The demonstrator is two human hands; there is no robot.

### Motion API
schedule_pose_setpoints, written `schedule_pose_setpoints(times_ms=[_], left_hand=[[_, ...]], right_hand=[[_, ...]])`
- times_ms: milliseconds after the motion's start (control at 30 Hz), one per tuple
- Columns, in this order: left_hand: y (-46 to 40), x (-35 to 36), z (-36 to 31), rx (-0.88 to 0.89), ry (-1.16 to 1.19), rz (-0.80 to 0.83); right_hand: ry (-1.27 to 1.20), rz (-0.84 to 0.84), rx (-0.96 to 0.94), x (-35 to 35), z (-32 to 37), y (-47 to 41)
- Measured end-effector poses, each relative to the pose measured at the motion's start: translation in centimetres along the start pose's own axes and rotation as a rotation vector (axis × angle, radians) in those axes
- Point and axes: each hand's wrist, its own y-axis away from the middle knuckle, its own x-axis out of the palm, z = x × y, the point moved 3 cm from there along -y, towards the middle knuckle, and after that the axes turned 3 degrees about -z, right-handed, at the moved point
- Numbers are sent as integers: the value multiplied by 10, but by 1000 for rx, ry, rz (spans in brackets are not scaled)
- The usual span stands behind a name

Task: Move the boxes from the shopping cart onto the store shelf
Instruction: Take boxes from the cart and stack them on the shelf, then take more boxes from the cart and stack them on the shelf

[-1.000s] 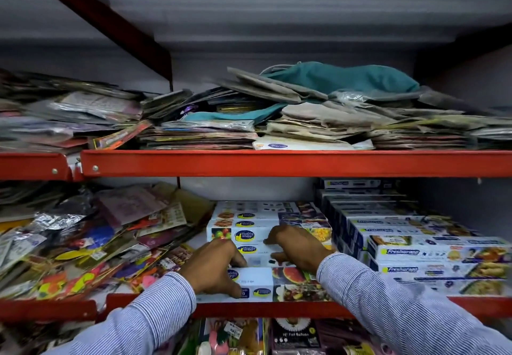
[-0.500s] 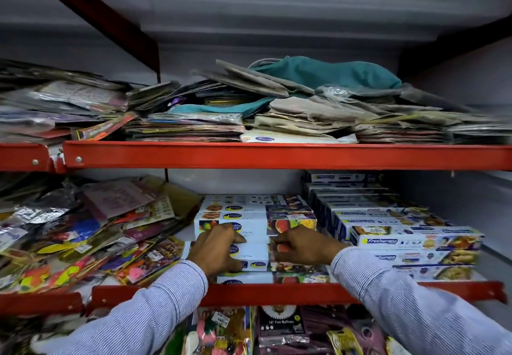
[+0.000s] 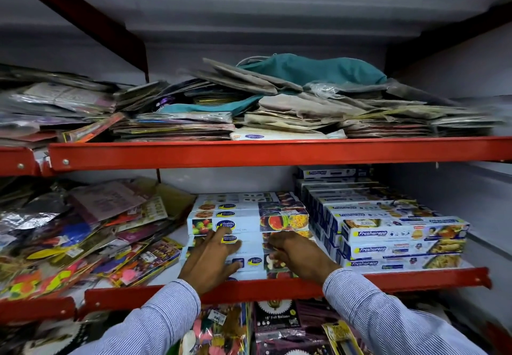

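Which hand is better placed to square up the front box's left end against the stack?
Left. The left hand already lies flat over the front box near its left end; the right hand rests over its right half.

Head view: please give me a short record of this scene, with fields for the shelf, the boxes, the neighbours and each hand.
shelf: red middle shelf
boxes: white Healthy Wrapp stack, centre
right neighbour: Freshwrapp boxes, stacked
left neighbour: loose colourful packets
left hand: flat on the stack's front, fingers spread
right hand: on the stack's front, fingers curled
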Motion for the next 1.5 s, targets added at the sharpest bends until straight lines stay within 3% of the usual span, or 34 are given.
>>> schedule_pose_setpoints(times_ms=[233,500,700,800,967,1267,1500], left_hand=[[1,3,-1,-7,-30,6],[18,7,-8,-13,-146,-31],[84,12,-37,55,-167,-187],[125,21,-48,36,-135,-177],[198,61,-55,-36,-70,-60],[328,159,-61,-172,12,346],[416,241,-64,-227,88,575]], right_hand=[[1,10,14,8,-5,-3],[166,14,25,12,7,19],[142,-128,99,20,35,67],[140,-193,133,30,50,101],[104,-129,186,78,65,167],[-49,112,244,196,88,271],[-154,525,279,337,101,348]])
